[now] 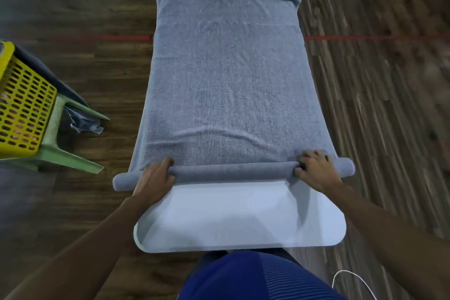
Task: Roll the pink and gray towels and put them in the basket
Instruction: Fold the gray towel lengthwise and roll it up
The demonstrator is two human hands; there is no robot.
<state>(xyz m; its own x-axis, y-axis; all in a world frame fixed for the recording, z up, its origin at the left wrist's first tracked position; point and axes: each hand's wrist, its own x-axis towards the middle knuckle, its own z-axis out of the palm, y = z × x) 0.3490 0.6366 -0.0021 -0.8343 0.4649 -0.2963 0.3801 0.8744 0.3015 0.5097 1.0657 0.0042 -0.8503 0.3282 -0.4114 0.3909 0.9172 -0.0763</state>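
Both hands, left (155, 178) and right (315, 170), grip the gray towel's (226, 85) roll.

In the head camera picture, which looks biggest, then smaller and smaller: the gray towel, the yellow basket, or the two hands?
1. gray towel, by far the biggest.
2. yellow basket, though the picture's edge cuts part of it off.
3. left hand and right hand: they look about alike, so I won't rank them.
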